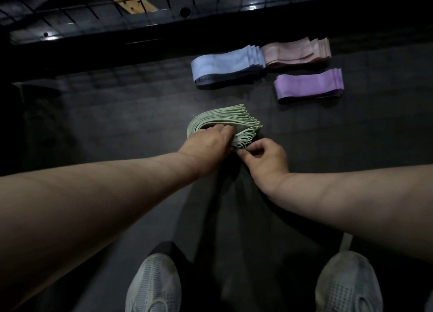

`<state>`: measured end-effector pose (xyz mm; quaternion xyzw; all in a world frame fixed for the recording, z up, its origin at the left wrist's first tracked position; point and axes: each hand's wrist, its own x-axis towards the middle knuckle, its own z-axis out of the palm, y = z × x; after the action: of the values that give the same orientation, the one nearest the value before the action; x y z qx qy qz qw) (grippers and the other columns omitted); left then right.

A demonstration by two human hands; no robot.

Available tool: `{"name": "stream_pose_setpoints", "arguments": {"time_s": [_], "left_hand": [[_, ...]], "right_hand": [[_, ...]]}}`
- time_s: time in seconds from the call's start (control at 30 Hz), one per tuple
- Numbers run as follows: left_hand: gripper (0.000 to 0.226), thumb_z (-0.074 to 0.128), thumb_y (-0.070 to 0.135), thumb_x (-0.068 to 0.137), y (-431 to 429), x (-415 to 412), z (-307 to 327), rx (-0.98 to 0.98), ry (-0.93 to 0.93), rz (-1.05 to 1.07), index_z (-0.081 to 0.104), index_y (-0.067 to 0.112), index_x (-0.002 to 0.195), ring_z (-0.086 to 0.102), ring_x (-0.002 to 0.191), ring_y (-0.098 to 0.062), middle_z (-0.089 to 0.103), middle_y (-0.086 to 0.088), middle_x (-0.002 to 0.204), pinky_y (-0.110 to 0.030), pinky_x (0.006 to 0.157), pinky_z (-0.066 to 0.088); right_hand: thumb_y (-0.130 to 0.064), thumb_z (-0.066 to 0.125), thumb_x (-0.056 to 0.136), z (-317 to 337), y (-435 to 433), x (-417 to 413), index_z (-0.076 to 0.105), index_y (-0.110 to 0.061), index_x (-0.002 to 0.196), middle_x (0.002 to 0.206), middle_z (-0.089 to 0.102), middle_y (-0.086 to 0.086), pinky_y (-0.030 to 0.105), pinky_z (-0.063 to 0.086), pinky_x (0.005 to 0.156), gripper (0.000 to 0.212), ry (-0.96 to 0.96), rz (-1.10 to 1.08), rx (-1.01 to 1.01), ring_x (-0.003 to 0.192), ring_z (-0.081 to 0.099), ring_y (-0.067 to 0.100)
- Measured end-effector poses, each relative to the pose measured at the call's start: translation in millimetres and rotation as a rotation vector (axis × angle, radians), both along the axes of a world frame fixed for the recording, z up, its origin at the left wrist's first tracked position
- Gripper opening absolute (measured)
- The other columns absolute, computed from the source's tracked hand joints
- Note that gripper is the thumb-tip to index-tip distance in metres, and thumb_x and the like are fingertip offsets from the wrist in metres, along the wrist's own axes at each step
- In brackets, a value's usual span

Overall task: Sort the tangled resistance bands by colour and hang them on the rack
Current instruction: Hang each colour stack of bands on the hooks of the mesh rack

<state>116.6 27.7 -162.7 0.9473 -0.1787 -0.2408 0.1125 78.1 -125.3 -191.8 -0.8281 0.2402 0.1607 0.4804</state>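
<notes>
Dark floor (105, 124) bears blue bands (222, 65), pink bands (295, 51), purple bands (307, 84), green bands (225, 117)

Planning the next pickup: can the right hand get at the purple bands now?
Probably yes: bare floor lies between the right hand and the purple bands, though it pinches the green bands and must let go first.

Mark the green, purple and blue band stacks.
green band stack (225, 118), head view, fanned band edges.
purple band stack (308, 84), head view, flat top face.
blue band stack (225, 64), head view, flat top face.
</notes>
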Motion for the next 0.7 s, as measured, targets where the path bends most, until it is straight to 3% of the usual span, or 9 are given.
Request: {"name": "stream_pose_setpoints", "arguments": {"time_s": [0.13, 0.27, 0.4, 0.53, 0.7], "left_hand": [[0.038, 0.048, 0.042, 0.102, -0.2, 3.9, 2.8, 0.032, -0.022, -0.003, 0.048, 0.015, 0.129, 0.058, 0.114, -0.031, 0.058, -0.008, 0.13, -0.037, 0.085, 0.041], [0.045, 0.049, 0.045, 0.1, 0.3, 3.1, -0.1, 0.03, -0.048, -0.047, 0.047, 0.018, 0.136, 0.057, 0.12, -0.028, 0.058, -0.005, 0.133, -0.036, 0.092, 0.039], [0.048, 0.053, 0.045, 0.098, 6.1, 0.7, -4.8, -0.006, -0.058, -0.064, 0.049, 0.017, 0.137, 0.055, 0.121, -0.029, 0.058, -0.006, 0.133, -0.037, 0.098, 0.037], [0.051, 0.059, 0.042, 0.095, 11.8, -0.4, -6.3, -0.039, -0.075, -0.085, 0.05, 0.016, 0.137, 0.055, 0.115, -0.034, 0.055, -0.008, 0.131, -0.04, 0.094, 0.04], [0.053, 0.063, 0.033, 0.093, 11.9, -2.6, -5.1, -0.079, -0.107, -0.073, 0.047, 0.016, 0.14, 0.054, 0.117, -0.033, 0.055, -0.009, 0.134, -0.04, 0.097, 0.038]], "right_hand": [[-0.015, 0.077, 0.086, -1.9, 3.5, -3.0, 0.058, -0.019, 0.087, 0.076, 0.063, -0.005, 0.026, 0.054, 0.072, 0.02, -0.039, -0.048, 0.074, 0.07, 0.062, 0.013], [-0.015, 0.071, 0.091, -8.6, -1.0, -1.3, 0.057, -0.019, 0.09, 0.074, 0.059, -0.007, 0.028, 0.051, 0.071, 0.015, -0.075, -0.028, 0.037, 0.066, 0.056, 0.009], [-0.015, 0.074, 0.088, -12.3, -8.9, 2.2, 0.048, -0.021, 0.099, 0.082, 0.058, -0.004, 0.028, 0.051, 0.071, 0.029, -0.129, 0.06, 0.029, 0.064, 0.054, 0.007], [-0.02, 0.08, 0.081, -17.1, -18.0, 5.9, 0.046, -0.029, 0.107, 0.109, 0.062, 0.004, 0.034, 0.056, 0.084, 0.043, -0.101, 0.172, -0.04, 0.08, 0.062, 0.012], [-0.017, 0.082, 0.077, -15.9, -23.9, 4.2, 0.051, -0.028, 0.104, 0.112, 0.061, 0.006, 0.041, 0.056, 0.087, 0.043, -0.108, 0.237, -0.012, 0.094, 0.065, 0.017]]}}
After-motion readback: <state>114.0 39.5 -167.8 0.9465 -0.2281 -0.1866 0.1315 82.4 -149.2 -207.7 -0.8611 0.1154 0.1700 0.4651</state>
